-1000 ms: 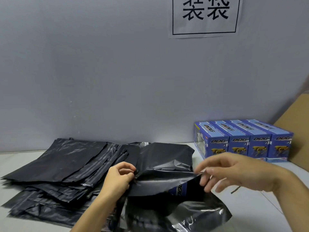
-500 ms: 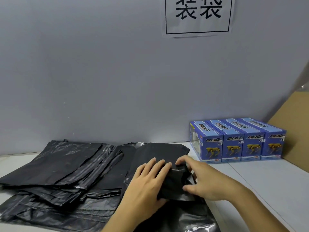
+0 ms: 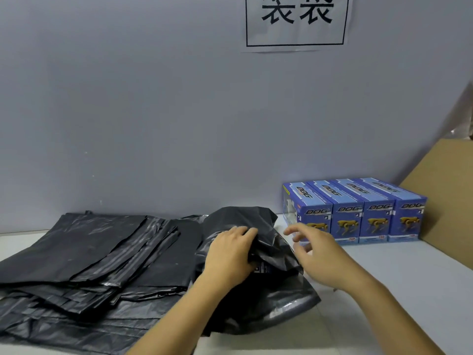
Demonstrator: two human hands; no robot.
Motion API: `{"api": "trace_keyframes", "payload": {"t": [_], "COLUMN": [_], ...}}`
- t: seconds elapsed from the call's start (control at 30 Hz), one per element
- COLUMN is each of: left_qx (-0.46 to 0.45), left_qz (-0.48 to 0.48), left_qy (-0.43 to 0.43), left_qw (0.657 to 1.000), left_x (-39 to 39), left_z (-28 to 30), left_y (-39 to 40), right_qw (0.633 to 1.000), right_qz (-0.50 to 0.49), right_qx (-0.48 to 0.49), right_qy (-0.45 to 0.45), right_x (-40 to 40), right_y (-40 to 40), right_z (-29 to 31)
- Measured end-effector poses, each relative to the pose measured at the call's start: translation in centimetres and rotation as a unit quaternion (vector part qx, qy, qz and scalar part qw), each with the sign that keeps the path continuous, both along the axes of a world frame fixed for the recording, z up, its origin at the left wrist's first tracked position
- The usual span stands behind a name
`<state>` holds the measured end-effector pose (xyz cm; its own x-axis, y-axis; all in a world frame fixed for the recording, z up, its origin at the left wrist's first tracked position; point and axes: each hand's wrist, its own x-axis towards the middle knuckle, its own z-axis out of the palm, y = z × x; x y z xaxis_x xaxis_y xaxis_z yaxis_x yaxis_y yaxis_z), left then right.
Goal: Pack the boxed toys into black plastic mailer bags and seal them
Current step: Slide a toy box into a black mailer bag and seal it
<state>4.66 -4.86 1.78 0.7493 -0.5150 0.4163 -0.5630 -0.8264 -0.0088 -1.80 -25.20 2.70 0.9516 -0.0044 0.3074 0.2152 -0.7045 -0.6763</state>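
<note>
The bagged box [image 3: 258,254] is lying mid-table, wrapped in a black mailer bag [image 3: 245,226], just right of the pile of spare bags [image 3: 89,257] and left of the row of four blue toy boxes [image 3: 355,213] standing against the wall. The left hand [image 3: 230,252] is laid over the bundle, fingers curled onto the crumpled film and pinning it down. The right hand [image 3: 314,252] is held just beside the bag, fingers spread and slack, nothing gripped.

A light, rigid carton under thin, slippery, easily creased plastic is what is being handled, by the look of it; the film will likely slide over the cardboard, so the load is best taken by the box's edges through the bag, with the loose flap pulled taut for sealing.

Against half a second ago, the right hand has been lifted off the folded flap and drawn toward the blue boxes, while the left has been kept pressing. A second ago the flap was being held open in the air between both hands.
</note>
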Motion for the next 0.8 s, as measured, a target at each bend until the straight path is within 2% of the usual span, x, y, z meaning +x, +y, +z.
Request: {"api": "trace_keyframes", "payload": {"t": [0.1,0.17,0.23,0.33,0.4,0.47,0.53,0.6,0.7,0.8], "left_qx": [-0.036,-0.054,-0.143,-0.320,-0.359,-0.320,-0.242,-0.137,0.001,-0.010], "left_qz": [-0.029,-0.040,-0.066,-0.064,-0.052,-0.064,-0.086,-0.103,-0.087,-0.104], "left_qy": [0.094,0.128,0.145,0.068,0.030,0.040,0.075,0.105,0.094,0.088], "left_qw": [0.995,0.990,0.977,0.943,0.931,0.945,0.964,0.980,0.992,0.991], "left_x": [-0.4,-1.0,-1.7,-2.5,-2.9,-3.1,-3.0,-2.8,-2.8,-3.0], "left_z": [1.8,2.5,2.7,1.5,0.3,-0.6,-0.9,-1.1,-1.5,-1.2], "left_y": [1.7,3.3,5.3,8.3,10.2,11.8,12.8,13.1,12.9,12.6], "right_qw": [0.999,0.997,0.994,0.991,0.988,0.984,0.978,0.975,0.976,0.982], "right_qz": [-0.018,-0.006,0.016,0.059,0.083,0.108,0.132,0.150,0.160,0.141], "right_qx": [0.023,0.034,0.057,0.074,0.051,0.010,-0.021,-0.034,-0.023,-0.001], "right_qy": [0.039,0.076,0.090,0.099,0.119,0.141,0.160,0.162,0.147,0.125], "right_x": [-0.2,-0.4,-0.8,-1.1,-1.3,-1.4,-1.4,-1.2,-1.0,-0.9], "right_y": [-2.1,-2.8,-2.8,-2.8,-3.0,-3.0,-2.8,-2.3,-1.8,-2.0], "right_z": [0.0,0.0,0.2,0.7,1.1,1.2,0.9,0.4,-0.1,0.0]}}
